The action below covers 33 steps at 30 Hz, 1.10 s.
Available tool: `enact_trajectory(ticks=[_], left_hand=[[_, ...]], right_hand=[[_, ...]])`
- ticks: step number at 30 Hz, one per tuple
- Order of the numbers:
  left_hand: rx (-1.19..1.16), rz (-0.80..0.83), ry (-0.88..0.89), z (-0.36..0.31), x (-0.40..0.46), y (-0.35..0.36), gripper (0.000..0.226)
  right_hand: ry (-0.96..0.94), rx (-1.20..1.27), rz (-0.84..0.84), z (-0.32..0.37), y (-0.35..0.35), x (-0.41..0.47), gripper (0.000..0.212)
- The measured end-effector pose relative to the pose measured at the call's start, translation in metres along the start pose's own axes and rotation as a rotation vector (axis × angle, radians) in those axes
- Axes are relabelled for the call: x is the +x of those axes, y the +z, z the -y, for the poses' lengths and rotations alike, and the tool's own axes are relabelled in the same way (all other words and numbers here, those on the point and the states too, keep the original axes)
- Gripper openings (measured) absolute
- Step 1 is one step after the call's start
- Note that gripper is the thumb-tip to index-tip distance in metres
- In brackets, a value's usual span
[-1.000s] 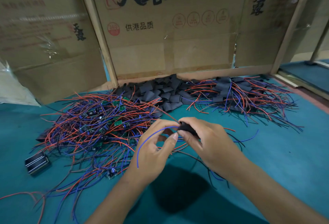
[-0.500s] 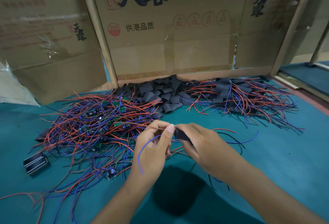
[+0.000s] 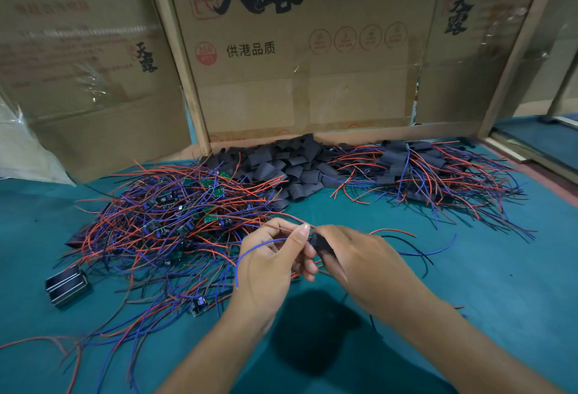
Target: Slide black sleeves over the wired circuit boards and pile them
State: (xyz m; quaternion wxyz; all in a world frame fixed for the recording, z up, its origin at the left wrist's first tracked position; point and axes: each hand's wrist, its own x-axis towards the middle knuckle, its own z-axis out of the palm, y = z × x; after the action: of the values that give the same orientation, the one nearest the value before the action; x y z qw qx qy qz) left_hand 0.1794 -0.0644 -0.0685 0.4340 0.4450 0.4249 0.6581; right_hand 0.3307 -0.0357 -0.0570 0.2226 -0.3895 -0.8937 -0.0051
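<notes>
My left hand [image 3: 269, 263] pinches a red and a blue wire [image 3: 250, 252] between thumb and forefinger. Right beside it my right hand [image 3: 353, 260] grips a black sleeve [image 3: 319, 243] that the wires run into; the board inside is hidden. More red, blue and black wires trail out to the right of that hand. A tangled heap of bare wired circuit boards [image 3: 175, 215] lies at left. Loose black sleeves [image 3: 287, 168] are piled at the back centre. A pile of sleeved boards [image 3: 419, 171] lies at back right.
Cardboard panels [image 3: 297, 58] on wooden posts wall off the back. The table [image 3: 500, 284] has a teal mat. A small black box-like part [image 3: 66, 284] sits at the left. A plastic bag [image 3: 22, 149] lies at far left.
Both hands have lifted a little toward the piles. The left thumb and forefinger have closed on the wires right at the sleeve's mouth.
</notes>
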Motion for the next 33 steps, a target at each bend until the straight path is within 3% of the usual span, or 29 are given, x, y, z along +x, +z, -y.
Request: enact_trajectory(ticks=[5, 11, 16, 21, 26, 31, 33], left_hand=[[-0.122, -0.035, -0.173, 0.001, 0.002, -0.002, 0.015], [-0.279, -0.274, -0.258, 0.004, 0.018, -0.017, 0.009], [-0.122, -0.297, -0.171, 0.005, 0.023, -0.025, 0.011], [0.004, -0.27, -0.136, 0.007, 0.021, -0.026, 0.011], [0.12, -0.218, -0.069, 0.006, 0.018, -0.027, 0.01], [0.21, -0.182, -0.037, 0.001, 0.017, -0.026, 0.011], [0.232, -0.186, -0.029, 0.0, 0.016, -0.027, 0.011]], right_hand=[[0.0, -0.046, 0.039, -0.004, -0.001, 0.001, 0.021], [0.241, 0.081, 0.117, -0.054, -0.021, 0.034, 0.021], [0.276, -0.083, -0.163, -0.14, -0.048, 0.098, 0.016], [0.447, -0.262, -0.242, -0.198, -0.059, 0.136, 0.019], [0.706, -0.46, 0.106, -0.209, -0.045, 0.139, 0.023], [0.646, -0.616, 0.053, -0.189, -0.028, 0.154, 0.025], [0.493, -0.604, 0.033, -0.173, -0.019, 0.16, 0.026]])
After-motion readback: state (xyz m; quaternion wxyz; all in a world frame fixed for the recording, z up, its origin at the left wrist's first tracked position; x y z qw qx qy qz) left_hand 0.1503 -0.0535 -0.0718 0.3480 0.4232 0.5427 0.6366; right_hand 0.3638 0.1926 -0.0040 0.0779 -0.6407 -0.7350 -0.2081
